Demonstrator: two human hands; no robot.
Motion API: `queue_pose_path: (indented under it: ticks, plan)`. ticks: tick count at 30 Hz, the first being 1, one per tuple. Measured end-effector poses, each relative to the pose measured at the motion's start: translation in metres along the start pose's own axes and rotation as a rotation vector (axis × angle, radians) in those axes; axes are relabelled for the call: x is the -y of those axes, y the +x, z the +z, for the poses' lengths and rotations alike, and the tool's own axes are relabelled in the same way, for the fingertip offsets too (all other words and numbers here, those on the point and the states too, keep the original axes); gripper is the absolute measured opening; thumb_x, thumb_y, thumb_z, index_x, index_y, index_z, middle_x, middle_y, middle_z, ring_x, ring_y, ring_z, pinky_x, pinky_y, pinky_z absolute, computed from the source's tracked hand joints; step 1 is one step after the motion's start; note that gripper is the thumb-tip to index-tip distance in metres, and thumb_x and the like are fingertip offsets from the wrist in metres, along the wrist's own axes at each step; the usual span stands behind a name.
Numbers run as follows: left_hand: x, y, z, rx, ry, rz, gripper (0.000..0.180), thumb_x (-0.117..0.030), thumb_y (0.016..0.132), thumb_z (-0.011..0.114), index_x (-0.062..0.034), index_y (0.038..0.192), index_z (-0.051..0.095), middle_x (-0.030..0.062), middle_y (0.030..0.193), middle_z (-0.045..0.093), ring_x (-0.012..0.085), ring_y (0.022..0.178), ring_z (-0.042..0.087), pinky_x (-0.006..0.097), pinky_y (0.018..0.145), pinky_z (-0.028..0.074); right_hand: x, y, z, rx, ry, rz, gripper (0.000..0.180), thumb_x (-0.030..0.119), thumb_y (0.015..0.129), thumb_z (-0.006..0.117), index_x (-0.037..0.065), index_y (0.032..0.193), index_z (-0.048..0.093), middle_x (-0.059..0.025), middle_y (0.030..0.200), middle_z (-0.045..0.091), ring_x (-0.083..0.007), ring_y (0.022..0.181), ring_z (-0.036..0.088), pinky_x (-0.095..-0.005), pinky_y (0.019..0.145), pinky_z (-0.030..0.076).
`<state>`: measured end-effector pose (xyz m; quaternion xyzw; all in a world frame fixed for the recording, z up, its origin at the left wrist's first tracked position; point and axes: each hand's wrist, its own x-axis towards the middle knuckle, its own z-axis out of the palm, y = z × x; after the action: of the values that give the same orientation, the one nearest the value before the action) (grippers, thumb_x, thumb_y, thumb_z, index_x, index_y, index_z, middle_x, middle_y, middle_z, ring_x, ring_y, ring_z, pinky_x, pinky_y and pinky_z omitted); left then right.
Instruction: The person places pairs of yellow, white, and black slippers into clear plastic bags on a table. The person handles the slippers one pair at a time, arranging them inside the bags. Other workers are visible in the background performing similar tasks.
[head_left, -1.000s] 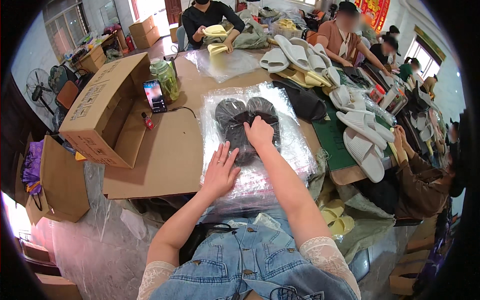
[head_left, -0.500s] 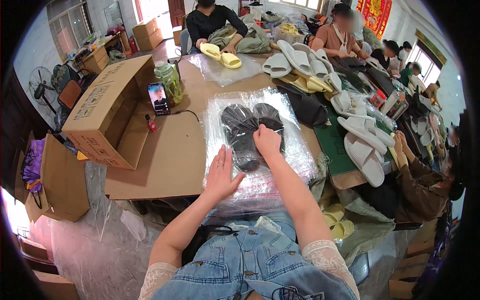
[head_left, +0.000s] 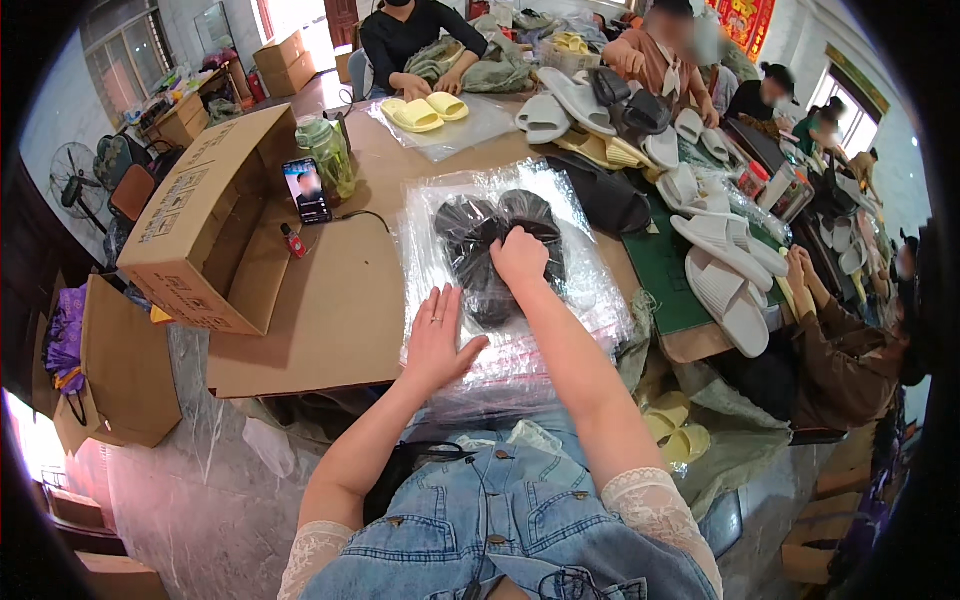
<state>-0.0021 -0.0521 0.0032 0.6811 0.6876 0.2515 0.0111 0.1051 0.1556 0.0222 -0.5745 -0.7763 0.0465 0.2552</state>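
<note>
A pair of black slippers (head_left: 480, 262) lies within clear plastic film on top of a stack of clear plastic bags (head_left: 590, 335) in front of me. The film gathers in creases over them. My right hand (head_left: 520, 258) is closed at the middle of the pair, where the two slippers meet; its fingertips are partly hidden. Flat on the bags, beside the slippers' near left end, my left hand (head_left: 436, 340) has its fingers stretched out and thumb apart. Another black pair (head_left: 605, 200) sits just right of the stack.
An open cardboard box (head_left: 215, 225), a propped phone (head_left: 307, 190), a small red bottle (head_left: 293, 241) and a green jar (head_left: 325, 155) stand left. White slippers (head_left: 722, 290) pile up on the right. Across the table, a person handles yellow slippers (head_left: 425, 112). Co-workers sit at right.
The yellow slippers across the table have been lowered onto the plastic sheet. Black slippers now show on the far pile. My hands keep nearly the same places on the bags.
</note>
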Motion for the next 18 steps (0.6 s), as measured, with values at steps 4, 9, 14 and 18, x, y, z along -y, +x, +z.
queue_pose_path:
  ticks: [4,9,14,18]
  plan:
    - [-0.003,0.000,-0.003,0.014,-0.026,-0.032,0.102,-0.056,0.088,0.065,0.0064,0.155,0.020,0.0295,0.155,0.034,0.0449,0.146,0.029,0.050,0.120,0.024,-0.009,0.001,0.002,-0.080,0.018,-0.065,0.031,0.032,0.084,0.065,0.001,0.085,0.065,-0.0202,0.078,0.071,-0.0382,0.073,0.072,-0.0486,0.071,0.058]
    - [-0.005,0.002,-0.004,0.039,-0.035,-0.064,0.104,-0.056,0.087,0.065,0.0083,0.154,0.019,0.0314,0.154,0.035,0.0449,0.146,0.029,0.050,0.120,0.023,-0.038,-0.011,-0.020,-0.028,0.094,-0.115,0.033,0.035,0.082,0.065,0.002,0.081,0.063,-0.0219,0.076,0.069,-0.0424,0.074,0.069,-0.0524,0.070,0.055]
    - [-0.002,0.001,0.001,0.008,-0.026,-0.001,0.097,-0.056,0.089,0.063,0.0044,0.154,0.025,0.0280,0.155,0.036,0.0447,0.147,0.028,0.052,0.120,0.022,-0.080,-0.055,-0.065,0.014,0.182,-0.209,0.030,0.032,0.080,0.065,0.003,0.075,0.058,-0.0171,0.067,0.064,-0.0398,0.068,0.066,-0.0516,0.062,0.051]
    - [-0.004,0.001,0.000,0.003,0.002,0.025,0.076,-0.055,0.091,0.060,-0.0126,0.152,0.042,0.0236,0.159,0.034,0.0436,0.148,0.027,0.052,0.120,0.024,-0.122,-0.111,-0.111,0.035,0.234,-0.260,0.025,0.025,0.078,0.068,0.004,0.072,0.055,-0.0147,0.062,0.059,-0.0365,0.063,0.063,-0.0471,0.056,0.048]
